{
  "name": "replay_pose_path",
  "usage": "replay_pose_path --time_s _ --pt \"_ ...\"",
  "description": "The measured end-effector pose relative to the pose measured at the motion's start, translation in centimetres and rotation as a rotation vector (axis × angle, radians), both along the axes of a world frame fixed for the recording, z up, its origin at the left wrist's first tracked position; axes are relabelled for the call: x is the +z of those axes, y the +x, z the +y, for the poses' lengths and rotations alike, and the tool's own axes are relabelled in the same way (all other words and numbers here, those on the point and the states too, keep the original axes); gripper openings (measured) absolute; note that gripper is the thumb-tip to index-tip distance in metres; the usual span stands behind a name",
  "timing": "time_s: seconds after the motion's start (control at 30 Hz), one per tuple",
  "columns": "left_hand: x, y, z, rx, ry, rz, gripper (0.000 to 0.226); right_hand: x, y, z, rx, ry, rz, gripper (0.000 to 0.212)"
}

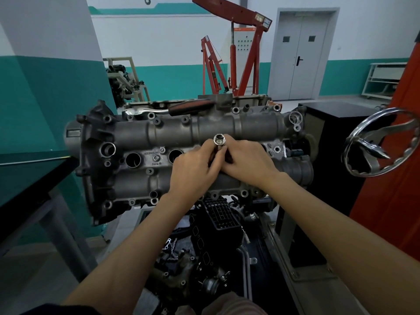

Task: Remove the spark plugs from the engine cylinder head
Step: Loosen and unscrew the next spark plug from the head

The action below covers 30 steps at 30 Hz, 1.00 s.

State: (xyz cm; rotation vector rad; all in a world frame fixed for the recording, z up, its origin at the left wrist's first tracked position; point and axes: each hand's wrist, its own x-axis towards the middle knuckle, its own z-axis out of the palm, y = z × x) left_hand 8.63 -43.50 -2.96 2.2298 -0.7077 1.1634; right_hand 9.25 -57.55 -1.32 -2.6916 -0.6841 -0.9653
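Observation:
A grey cast cylinder head (172, 130) lies across the middle of the view on a stand. Two empty plug wells (133, 160) (175, 155) open in its centre row. A chrome spark plug socket (219, 140) stands upright over the third well, its open end facing up. My left hand (193, 171) and my right hand (246, 163) both grip the socket's shaft from either side, fingers curled round it. The well beneath and any plug are hidden by my fingers.
A ratchet with a red-black handle (191, 106) lies on the head's far edge. A chrome handwheel (381, 142) sticks out at the right beside a black cabinet (336, 123). A green table (27, 178) stands at the left. Black engine parts (218, 223) lie below; red hoists (245, 55) stand behind.

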Motion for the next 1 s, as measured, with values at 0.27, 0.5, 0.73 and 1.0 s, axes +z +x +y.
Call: replay_pose_path --time_s 0.27,0.5,0.73,1.0 --pt "-0.10 0.06 -0.01 -0.014 -0.008 -0.002 0.049 -0.05 -0.08 0.01 -0.002 -0.031 0.004 0.018" --pt "0.02 0.01 -0.02 -0.008 0.015 0.024 0.040 -0.03 0.00 -0.01 -0.002 0.013 0.010 0.025" --pt "0.14 -0.13 0.08 -0.014 -0.008 0.034 0.052 -0.07 -0.04 -0.08 0.002 0.029 0.017 0.025" --pt "0.19 0.02 -0.08 0.025 0.048 0.030 0.029 -0.09 0.16 -0.03 -0.014 0.010 0.018 0.026"
